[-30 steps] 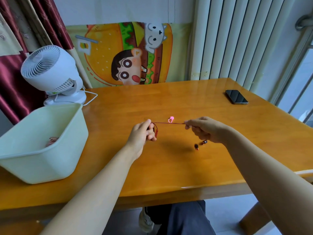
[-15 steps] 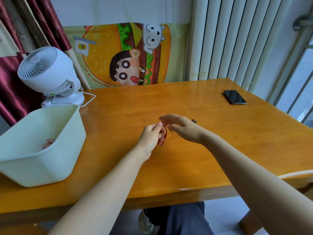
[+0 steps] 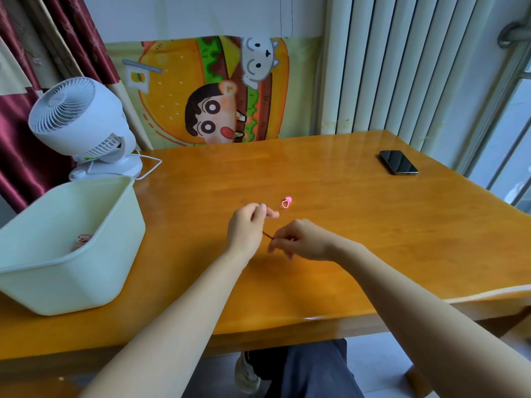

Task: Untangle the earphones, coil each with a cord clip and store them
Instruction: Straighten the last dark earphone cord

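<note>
A thin dark red earphone cord (image 3: 267, 234) runs between my two hands over the middle of the wooden table (image 3: 359, 231). My left hand (image 3: 247, 227) has its fingers curled round one end, with most of the cord hidden inside it. My right hand (image 3: 300, 239) pinches the cord just beside the left palm. A small pink cord clip (image 3: 286, 202) lies on the table just beyond my hands. The pale green bin (image 3: 66, 245) at the left has a coiled reddish earphone (image 3: 82, 241) lying in it.
A white desk fan (image 3: 83, 126) with its cable stands behind the bin at the back left. A black phone (image 3: 398, 162) lies at the back right of the table. A cartoon poster leans against the wall behind.
The cord was stretched between my hands a second ago. My right hand swept in over the left and now sits below it, pinching the cord close to the left palm. The pink clip is uncovered again.
</note>
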A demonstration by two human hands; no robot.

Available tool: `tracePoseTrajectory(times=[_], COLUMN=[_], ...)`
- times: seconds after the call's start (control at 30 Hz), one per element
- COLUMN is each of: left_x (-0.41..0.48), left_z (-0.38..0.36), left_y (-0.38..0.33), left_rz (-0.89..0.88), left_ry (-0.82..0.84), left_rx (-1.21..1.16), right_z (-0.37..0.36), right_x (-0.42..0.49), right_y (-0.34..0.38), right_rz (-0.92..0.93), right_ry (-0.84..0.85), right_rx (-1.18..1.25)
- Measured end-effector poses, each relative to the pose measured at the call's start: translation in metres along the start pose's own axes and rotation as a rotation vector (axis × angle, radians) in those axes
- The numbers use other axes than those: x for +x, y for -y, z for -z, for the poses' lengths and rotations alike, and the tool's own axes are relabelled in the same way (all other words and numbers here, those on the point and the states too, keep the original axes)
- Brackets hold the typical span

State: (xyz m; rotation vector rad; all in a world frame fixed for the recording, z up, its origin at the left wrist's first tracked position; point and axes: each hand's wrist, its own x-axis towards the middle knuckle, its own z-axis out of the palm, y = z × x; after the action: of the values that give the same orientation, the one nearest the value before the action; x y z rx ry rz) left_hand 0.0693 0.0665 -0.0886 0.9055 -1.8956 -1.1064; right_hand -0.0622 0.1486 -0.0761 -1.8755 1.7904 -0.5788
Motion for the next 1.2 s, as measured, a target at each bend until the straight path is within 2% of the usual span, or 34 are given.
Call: tracePoseTrajectory(times=[0.03,0.1,0.2,0.27,0.33,0.4,0.53,0.8,0.97,1.1,1.2], left_x=[-0.002,-0.005,-0.014,-0.015,-0.011,-0.009,-0.008,-0.006,-0.007,-0.007,-0.009], left_z=[0.001,0.002,0.003,0.003,0.002,0.001,0.0,-0.001,-0.002,-0.001,-0.005], left_y=[0.003,0.005,-0.003,-0.011,-0.014,-0.014,-0.011,-0.013,-0.017,-0.016,-0.016], left_rz=[-0.018,0.024,0.173,0.24,0.29,0.339,0.386,0.342,0.295,0.233,0.142], left_ry=[0.055,0.194,0.381,0.365,0.279,0.206,0.144,0.147,0.211,0.181,0.092], left_rx=[0.129,0.158,-0.134,-0.339,-0.547,-0.676,-0.76,-0.646,-0.511,-0.353,-0.201], right_z=[0.004,0.011,0.015,0.01,0.002,-0.004,-0.008,-0.009,-0.009,-0.013,-0.017], right_x=[0.0,0.001,0.001,0.002,0.002,0.001,-0.005,-0.002,0.0,0.003,0.007], right_y=[0.0,-0.003,-0.012,-0.019,-0.027,-0.033,-0.033,-0.028,-0.02,-0.021,-0.022], right_rz=[0.019,0.024,-0.014,-0.025,-0.033,-0.06,-0.072,-0.121,0.05,0.038,0.021], right_ry=[-0.077,-0.235,-0.403,-0.44,-0.423,-0.326,-0.188,-0.079,-0.111,-0.254,-0.341], right_rx=[0.011,0.066,0.196,0.243,0.235,0.292,0.472,0.711,0.789,0.706,0.548])
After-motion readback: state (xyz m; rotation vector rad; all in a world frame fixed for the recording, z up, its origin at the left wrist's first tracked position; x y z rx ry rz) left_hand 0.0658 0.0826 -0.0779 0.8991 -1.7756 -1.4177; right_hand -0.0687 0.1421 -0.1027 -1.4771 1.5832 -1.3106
